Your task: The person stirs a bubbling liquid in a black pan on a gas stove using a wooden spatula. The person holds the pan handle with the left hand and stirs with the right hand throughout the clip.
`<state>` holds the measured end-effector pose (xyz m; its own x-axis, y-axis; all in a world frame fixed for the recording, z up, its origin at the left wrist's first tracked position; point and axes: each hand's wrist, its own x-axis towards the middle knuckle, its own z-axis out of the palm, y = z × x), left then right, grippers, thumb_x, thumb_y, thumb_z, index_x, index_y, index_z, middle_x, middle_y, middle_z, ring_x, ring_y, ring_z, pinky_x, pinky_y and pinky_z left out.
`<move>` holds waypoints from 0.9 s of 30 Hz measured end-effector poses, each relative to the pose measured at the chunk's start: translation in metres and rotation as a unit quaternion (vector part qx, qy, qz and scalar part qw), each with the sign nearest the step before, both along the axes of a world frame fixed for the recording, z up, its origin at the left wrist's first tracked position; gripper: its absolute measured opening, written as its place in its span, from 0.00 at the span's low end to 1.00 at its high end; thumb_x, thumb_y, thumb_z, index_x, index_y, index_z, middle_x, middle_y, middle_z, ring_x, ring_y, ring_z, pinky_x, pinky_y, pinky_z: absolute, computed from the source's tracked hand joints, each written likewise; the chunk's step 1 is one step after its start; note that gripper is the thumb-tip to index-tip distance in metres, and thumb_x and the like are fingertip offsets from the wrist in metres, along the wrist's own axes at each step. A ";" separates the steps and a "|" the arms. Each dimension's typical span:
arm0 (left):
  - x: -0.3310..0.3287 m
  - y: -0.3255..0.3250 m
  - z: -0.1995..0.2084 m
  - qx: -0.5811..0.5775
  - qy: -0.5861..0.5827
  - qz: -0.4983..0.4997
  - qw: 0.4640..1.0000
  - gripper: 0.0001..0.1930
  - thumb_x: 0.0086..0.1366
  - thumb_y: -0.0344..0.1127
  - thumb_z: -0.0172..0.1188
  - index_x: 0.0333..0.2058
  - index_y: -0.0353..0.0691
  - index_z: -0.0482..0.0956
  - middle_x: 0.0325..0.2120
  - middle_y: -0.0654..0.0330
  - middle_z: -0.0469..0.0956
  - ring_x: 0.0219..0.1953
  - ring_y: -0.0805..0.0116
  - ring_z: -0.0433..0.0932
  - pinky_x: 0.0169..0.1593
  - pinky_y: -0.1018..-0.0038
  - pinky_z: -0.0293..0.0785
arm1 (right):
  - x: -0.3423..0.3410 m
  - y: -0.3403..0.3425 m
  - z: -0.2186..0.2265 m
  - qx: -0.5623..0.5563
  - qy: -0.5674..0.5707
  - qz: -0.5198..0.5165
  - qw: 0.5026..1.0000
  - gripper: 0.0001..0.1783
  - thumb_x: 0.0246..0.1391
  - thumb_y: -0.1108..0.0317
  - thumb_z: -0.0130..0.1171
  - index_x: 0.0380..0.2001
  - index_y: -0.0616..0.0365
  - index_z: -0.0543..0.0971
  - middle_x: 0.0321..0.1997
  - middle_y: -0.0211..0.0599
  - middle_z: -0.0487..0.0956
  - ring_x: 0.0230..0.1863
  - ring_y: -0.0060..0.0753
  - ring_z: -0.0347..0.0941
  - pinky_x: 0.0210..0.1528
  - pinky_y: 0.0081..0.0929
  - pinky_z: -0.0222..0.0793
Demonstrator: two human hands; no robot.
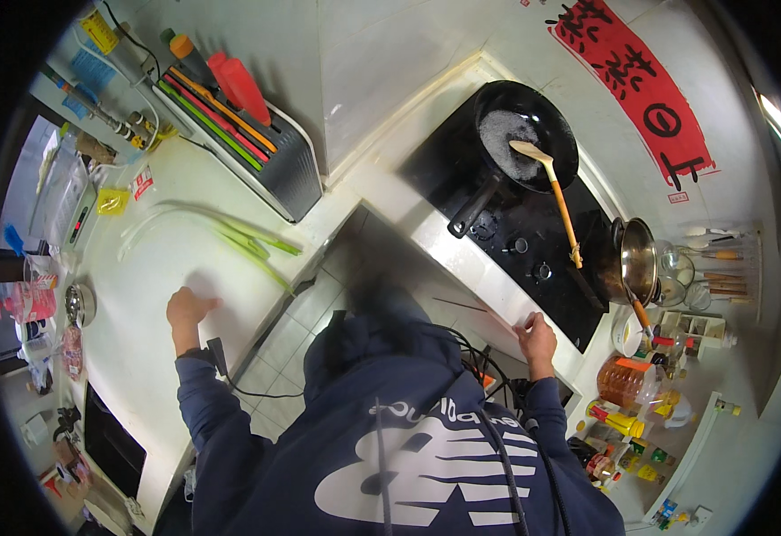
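My left hand [191, 310] rests on the white countertop [154, 348], its fingers curled in and nothing visible in them. Beyond it lie several long green onion stalks [252, 243], their tips hanging over the counter's edge. At the front edge of the stove counter is my right hand [536, 341], also curled closed, with no object showing in it. Ahead of that hand a black frying pan [555, 121] stands on the black gas stove [506, 241], with pale, bubbly liquid inside. A wooden spatula [551, 174] leans across the pan's rim, its handle reaching over the stove.
A rack [296, 170] of colored cutting boards and knives stands at the back of the left counter. Right of the stove are a steel pot [638, 259], a white bowl [627, 332] and an oil bottle [627, 382]. Black cables [488, 357] hang by my body.
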<state>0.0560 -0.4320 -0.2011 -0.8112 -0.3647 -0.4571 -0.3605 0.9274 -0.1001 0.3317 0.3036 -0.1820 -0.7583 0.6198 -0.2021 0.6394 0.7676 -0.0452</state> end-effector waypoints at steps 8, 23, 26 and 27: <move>0.000 0.000 -0.001 -0.006 -0.005 0.004 1.000 0.45 0.42 0.67 0.84 0.47 0.31 0.87 0.48 0.41 0.87 0.52 0.44 0.87 0.55 0.55 0.84 | 0.004 0.005 -0.017 -0.005 0.020 -0.029 0.999 0.25 0.48 0.51 0.82 0.32 0.52 0.75 0.27 0.49 0.84 0.33 0.59 0.83 0.36 0.53 0.76; 0.007 -0.008 -0.015 -0.016 0.036 -0.040 0.998 0.45 0.44 0.70 0.82 0.44 0.31 0.87 0.44 0.41 0.88 0.49 0.42 0.87 0.52 0.53 0.83 | 0.008 0.003 -0.022 -0.024 0.055 -0.079 0.995 0.24 0.46 0.54 0.83 0.34 0.53 0.79 0.30 0.47 0.86 0.35 0.59 0.85 0.37 0.53 0.79; 0.007 -0.008 -0.015 -0.015 0.020 -0.032 0.999 0.44 0.44 0.70 0.82 0.45 0.31 0.87 0.45 0.41 0.88 0.50 0.41 0.87 0.52 0.53 0.83 | 0.007 0.004 -0.022 -0.022 0.065 -0.070 0.995 0.23 0.46 0.54 0.83 0.33 0.54 0.79 0.29 0.47 0.86 0.35 0.59 0.85 0.37 0.54 0.79; 0.007 -0.007 -0.015 -0.015 0.017 -0.032 0.999 0.45 0.45 0.70 0.82 0.45 0.32 0.87 0.45 0.41 0.88 0.50 0.41 0.87 0.52 0.53 0.83 | 0.007 0.004 -0.022 -0.024 0.069 -0.075 0.995 0.23 0.45 0.54 0.83 0.33 0.54 0.79 0.29 0.47 0.86 0.34 0.59 0.85 0.37 0.53 0.79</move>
